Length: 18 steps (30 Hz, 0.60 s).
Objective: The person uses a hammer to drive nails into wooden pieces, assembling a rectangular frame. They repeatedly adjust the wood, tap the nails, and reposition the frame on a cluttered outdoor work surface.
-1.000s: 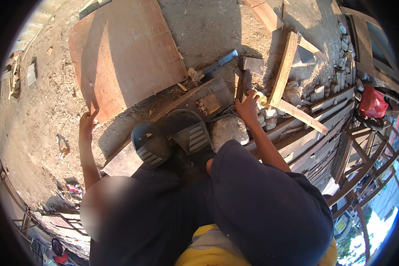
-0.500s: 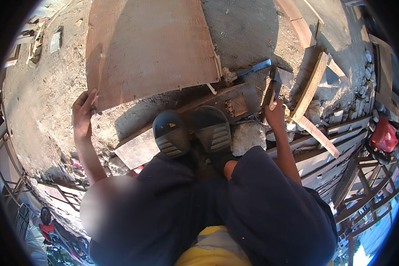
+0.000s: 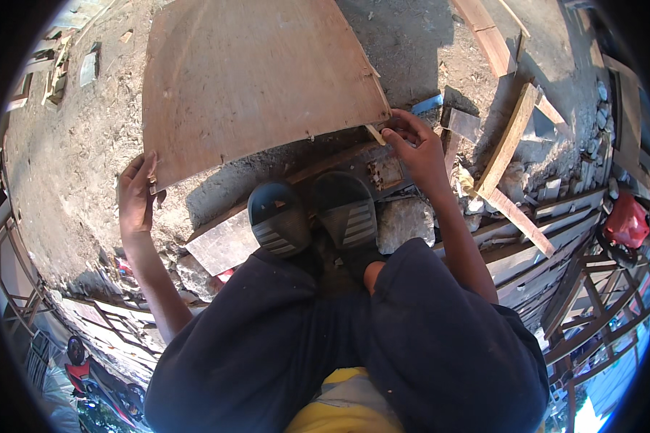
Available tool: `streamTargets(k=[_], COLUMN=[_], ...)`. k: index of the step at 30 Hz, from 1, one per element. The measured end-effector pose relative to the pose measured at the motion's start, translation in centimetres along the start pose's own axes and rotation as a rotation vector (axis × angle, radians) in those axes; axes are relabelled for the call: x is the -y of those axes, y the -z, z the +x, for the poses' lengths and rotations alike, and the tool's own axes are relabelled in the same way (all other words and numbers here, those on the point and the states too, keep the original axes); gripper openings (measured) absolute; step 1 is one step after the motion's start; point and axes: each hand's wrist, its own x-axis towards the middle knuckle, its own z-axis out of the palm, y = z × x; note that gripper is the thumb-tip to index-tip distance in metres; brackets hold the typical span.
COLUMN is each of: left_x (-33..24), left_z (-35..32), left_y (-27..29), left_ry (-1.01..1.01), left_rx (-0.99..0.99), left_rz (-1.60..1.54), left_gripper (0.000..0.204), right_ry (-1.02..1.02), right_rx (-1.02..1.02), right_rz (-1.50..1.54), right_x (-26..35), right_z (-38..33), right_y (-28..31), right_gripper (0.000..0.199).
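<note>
A broad, reddish-brown plywood sheet [image 3: 256, 72] with a curved far edge lies over the sandy ground [image 3: 72, 159], its near edge raised just in front of the person's feet. Below it a long grey timber plank [image 3: 227, 242] runs under two dark slip-on sandals [image 3: 314, 216], beside a pale rough stone block [image 3: 404, 220]. Loose wooden battens [image 3: 509, 148] lie crossed to the right. The left hand [image 3: 136, 198] clasps the sheet's near left corner, fingers curled round the edge. The right hand [image 3: 415, 148] pinches the near right corner between thumb and fingertips.
</note>
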Motion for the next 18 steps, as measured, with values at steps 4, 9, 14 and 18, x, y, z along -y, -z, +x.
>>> streamTargets(k=[4, 9, 14, 18], left_x=[0.5, 1.3, 2.1, 3.5], left_z=[0.0, 0.0, -0.8, -0.7], left_y=[0.1, 0.5, -0.4, 0.2], left_ry=[0.016, 0.044, 0.067, 0.023], left_rx=[0.023, 0.140, 0.196, 0.226], left_rz=[-0.057, -0.116, -0.043, -0.127], left_gripper=[0.032, 0.030, 0.031, 0.033], right_ry=[-0.119, -0.309, -0.319, -0.327], right_rx=[-0.013, 0.090, 0.077, 0.074], right_rz=[0.293, 0.648, 0.748, 0.618], right_x=[2.0, 2.5, 1.3, 1.5], right_z=[0.3, 0.6, 0.9, 1.4], right_y=[-0.8, -0.2, -0.1, 0.1], right_gripper=[0.038, 0.027, 0.027, 0.026])
